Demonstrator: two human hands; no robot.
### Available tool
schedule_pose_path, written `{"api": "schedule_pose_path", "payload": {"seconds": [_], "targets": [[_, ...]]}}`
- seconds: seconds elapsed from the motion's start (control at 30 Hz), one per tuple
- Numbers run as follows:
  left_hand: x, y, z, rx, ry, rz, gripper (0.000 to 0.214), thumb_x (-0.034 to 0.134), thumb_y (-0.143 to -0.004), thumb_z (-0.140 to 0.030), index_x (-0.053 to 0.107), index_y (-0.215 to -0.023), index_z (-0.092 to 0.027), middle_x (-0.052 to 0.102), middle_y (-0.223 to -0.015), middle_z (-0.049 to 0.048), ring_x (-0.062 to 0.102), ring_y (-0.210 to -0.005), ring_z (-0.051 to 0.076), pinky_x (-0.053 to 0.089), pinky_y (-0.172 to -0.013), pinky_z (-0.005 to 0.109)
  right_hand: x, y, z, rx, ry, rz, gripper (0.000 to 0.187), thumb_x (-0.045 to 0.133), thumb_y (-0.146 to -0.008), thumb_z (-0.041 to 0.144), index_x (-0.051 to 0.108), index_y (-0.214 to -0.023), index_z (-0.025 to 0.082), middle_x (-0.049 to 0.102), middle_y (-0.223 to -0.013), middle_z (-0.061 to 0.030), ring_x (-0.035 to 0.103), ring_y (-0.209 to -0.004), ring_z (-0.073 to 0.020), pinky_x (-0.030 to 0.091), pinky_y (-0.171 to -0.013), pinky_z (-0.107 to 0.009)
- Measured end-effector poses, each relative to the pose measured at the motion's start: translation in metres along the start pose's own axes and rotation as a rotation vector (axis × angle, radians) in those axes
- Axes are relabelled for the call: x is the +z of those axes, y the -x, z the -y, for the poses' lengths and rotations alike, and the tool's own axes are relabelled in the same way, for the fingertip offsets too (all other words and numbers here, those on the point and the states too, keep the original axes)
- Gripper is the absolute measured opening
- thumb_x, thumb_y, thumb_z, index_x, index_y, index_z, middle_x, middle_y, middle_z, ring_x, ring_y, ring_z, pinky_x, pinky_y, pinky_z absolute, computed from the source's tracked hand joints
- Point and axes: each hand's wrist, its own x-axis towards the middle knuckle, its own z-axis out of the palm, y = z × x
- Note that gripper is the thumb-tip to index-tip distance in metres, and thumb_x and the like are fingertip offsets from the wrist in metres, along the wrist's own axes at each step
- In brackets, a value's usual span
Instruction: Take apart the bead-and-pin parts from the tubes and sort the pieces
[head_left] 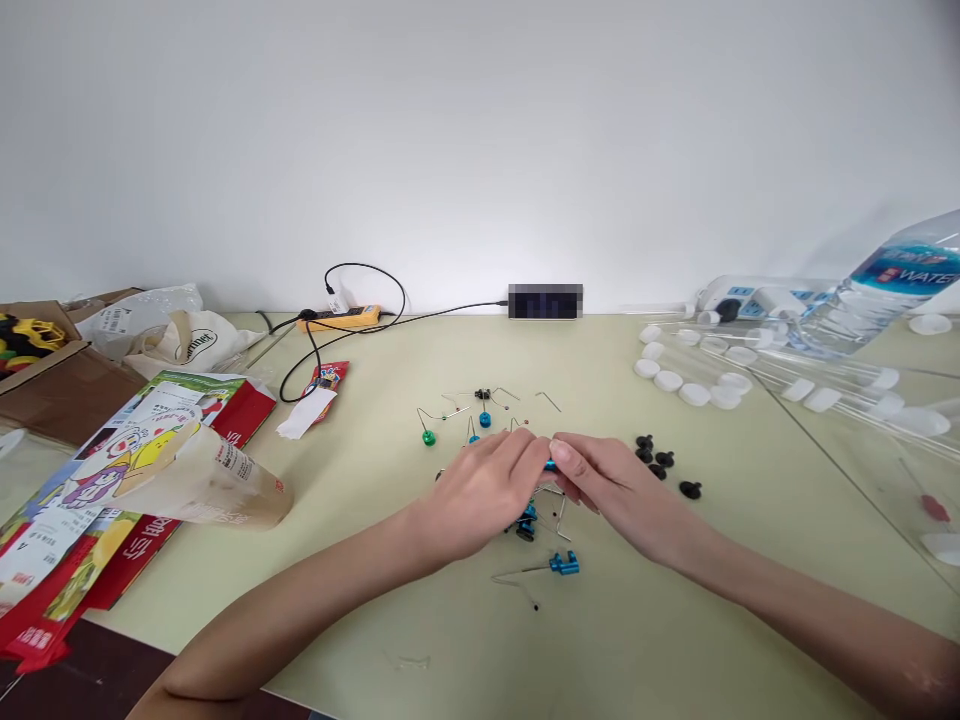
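Surrounding the two hands, many things were on the pale table point(360, 620). On the left there were a cup point(255, 485) with a cartoon print, a red bag point(124, 575) beside it, and a brown box point(67, 395) farther away. On the far side, near the wall point(480, 130), lay an orange power strip point(352, 319), and a black cable point(450, 309) reached a dark screen point(546, 303), which was partly blurred. On the far right was a water bottle point(851, 310), near clear tubes point(840, 372) and white caps point(694, 394), too crowded to count surely. The hands themselves stood in the way and hid some small pieces point(526, 520) under them.

I counted five black caps point(665, 459) just beyond the right wrist, one green ball point(428, 438) with a bent wire on the far left of the hands, one cup and one bottle.

The blue part point(551, 465) was between the fingertips of both hands, and only a little of it was visible. The left hand point(480, 495) had its fingers bent narrowly around it; its thumb was hidden. The right hand point(626, 495) pinched it from the right, with the thumb on the near side. Another blue piece point(564, 563) lay nearer, apart from both hands.
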Motion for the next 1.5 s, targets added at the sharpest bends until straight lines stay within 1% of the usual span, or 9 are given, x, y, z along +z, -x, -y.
{"api": "schedule_pose_path", "payload": {"seconds": [0.2,0.37,0.53,0.8,0.97,1.03,1.2,1.4,1.5], "targets": [[0.007,0.008,-0.004,0.077,-0.243,-0.066,0.018,0.034,-0.089,-0.006,0.050,-0.094,-0.009,0.055,-0.066,0.0032,0.049,-0.057,0.015,0.036,-0.049,0.025,0.009,-0.003,-0.007,-0.028,0.085,-0.054,0.042,0.022,-0.098,0.044,0.031,-0.064,0.020,0.029,-0.059,0.0033,0.028,-0.054,-0.0123,0.025,-0.051,-0.026],[-0.006,0.001,0.003,-0.155,0.183,0.203,0.019,0.032,-0.094,-0.018,0.048,-0.085,-0.015,0.050,-0.062,-0.0014,0.044,-0.051,0.010,0.030,-0.045,0.022,0.000,-0.004,-0.005,-0.139,0.494,-0.066,0.032,0.028,-0.097,0.040,0.042,-0.076,0.021,0.049,-0.072,-0.0015,0.044,-0.065,-0.0167,0.033,-0.059,-0.029],[-0.019,-0.006,0.010,-0.298,0.585,0.303,0.022,0.035,-0.094,-0.021,0.049,-0.078,-0.017,0.050,-0.061,-0.0031,0.046,-0.054,0.008,0.032,-0.050,0.020,-0.019,-0.008,-0.002,-0.088,0.327,-0.014,0.031,0.047,-0.090,0.042,0.042,-0.118,0.030,0.050,-0.119,-0.0043,0.054,-0.093,-0.0189,0.044,-0.073,-0.030],[-0.024,-0.003,0.003,-0.335,0.586,0.300,0.018,0.037,-0.093,-0.021,0.048,-0.080,-0.018,0.057,-0.070,-0.0020,0.050,-0.060,0.009,0.032,-0.053,0.020,-0.015,-0.004,-0.004,-0.005,0.181,0.169,0.045,0.024,-0.097,0.045,0.047,-0.067,0.019,0.053,-0.064,0.0011,0.050,-0.059,-0.0133,0.036,-0.058,-0.028],[-0.025,-0.002,0.007,-0.312,0.573,0.319,0.016,0.037,-0.093,-0.023,0.050,-0.085,-0.018,0.055,-0.071,-0.0015,0.050,-0.062,0.011,0.031,-0.053,0.021,-0.020,-0.003,0.002,0.028,0.185,0.172,0.023,0.045,-0.090,0.047,0.052,-0.098,0.027,0.059,-0.091,-0.0004,0.054,-0.078,-0.0169,0.040,-0.063,-0.028],[-0.025,-0.003,0.009,-0.321,0.621,0.309,0.017,0.036,-0.093,-0.023,0.049,-0.084,-0.018,0.051,-0.068,-0.0024,0.048,-0.060,0.010,0.031,-0.053,0.020,-0.023,-0.005,0.000,0.061,0.167,0.139,0.035,0.054,-0.084,0.050,0.047,-0.113,0.031,0.058,-0.098,-0.0011,0.055,-0.084,-0.0185,0.042,-0.066,-0.029],[-0.019,-0.006,0.017,-0.324,0.829,0.348,0.024,0.044,-0.090,-0.028,0.046,-0.068,-0.017,0.049,-0.061,-0.0040,0.045,-0.056,0.008,0.034,-0.054,0.019,-0.020,-0.009,-0.006,0.057,0.147,0.162,0.044,0.028,-0.095,0.050,0.055,-0.075,0.021,0.057,-0.073,-0.0015,0.053,-0.066,-0.0156,0.040,-0.063,-0.030],[-0.014,-0.009,0.029,-0.420,1.122,0.483,0.028,0.050,-0.086,-0.037,0.046,-0.068,-0.017,0.054,-0.060,-0.0028,0.040,-0.050,0.007,0.033,-0.051,0.020,-0.023,-0.009,-0.004,0.077,0.119,0.113,0.041,0.058,-0.081,0.050,0.047,-0.115,0.031,0.057,-0.098,-0.0016,0.055,-0.085,-0.0186,0.043,-0.068,-0.030],[-0.014,-0.010,0.031,-0.425,1.212,0.539,0.030,0.052,-0.084,-0.040,0.047,-0.068,-0.016,0.054,-0.061,-0.0020,0.037,-0.049,0.006,0.031,-0.049,0.020,-0.024,-0.009,-0.005,0.084,0.157,0.128,0.031,0.040,-0.091,0.050,0.055,-0.088,0.024,0.057,-0.079,-0.0001,0.054,-0.073,-0.0162,0.041,-0.066,-0.030]]}}
